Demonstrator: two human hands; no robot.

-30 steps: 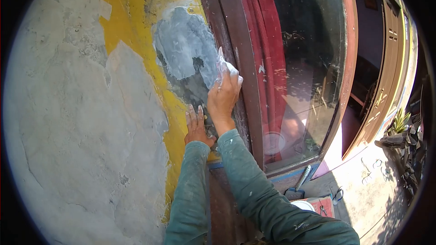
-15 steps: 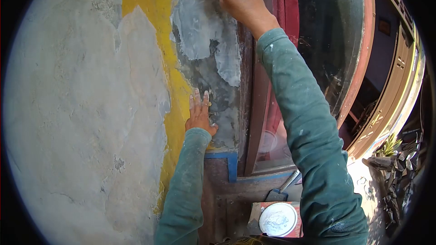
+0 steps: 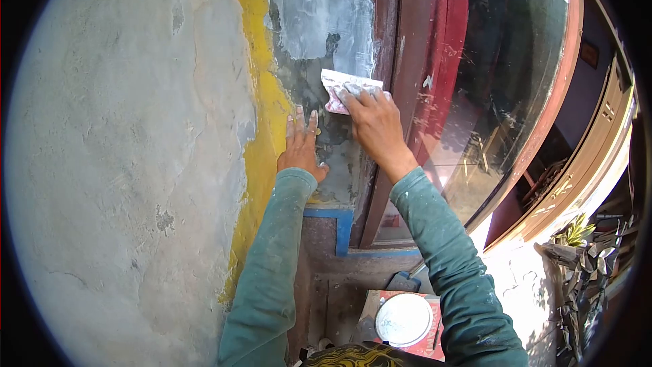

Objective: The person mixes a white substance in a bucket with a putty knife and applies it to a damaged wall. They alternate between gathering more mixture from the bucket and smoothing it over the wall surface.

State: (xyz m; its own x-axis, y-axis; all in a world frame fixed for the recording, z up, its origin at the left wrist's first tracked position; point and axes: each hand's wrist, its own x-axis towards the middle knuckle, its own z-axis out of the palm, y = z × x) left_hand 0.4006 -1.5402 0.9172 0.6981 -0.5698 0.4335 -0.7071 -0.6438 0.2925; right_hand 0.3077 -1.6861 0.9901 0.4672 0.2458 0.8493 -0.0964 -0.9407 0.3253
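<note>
My right hand [image 3: 377, 126] grips a flat putty spreader [image 3: 343, 88] smeared with white and pink. The spreader's broad edge points up, over the bare grey strip of wall beside the window frame [image 3: 380, 47]. Above it, a patch of wet-looking grey-white putty [image 3: 319, 13] covers the strip. My left hand [image 3: 300, 146] lies flat against the wall lower down, fingers apart, at the border of the yellow paint [image 3: 261, 122] and the grey strip. Below, a round tub of white putty [image 3: 403, 320] sits on a red and tan box [image 3: 370, 309].
Pale skimmed plaster [image 3: 136, 163] fills the left side. On the right are a glass window [image 3: 502, 95] and a red curtain [image 3: 445, 75]. A flat blue-grey tool [image 3: 402, 281] lies behind the tub. Piled wood [image 3: 584, 292] and a plant [image 3: 576, 231] stand far right.
My right hand has come down from the top of the strip, and the spreader's face now shows. The putty patch looks smoother and wider. My left hand stays on the wall.
</note>
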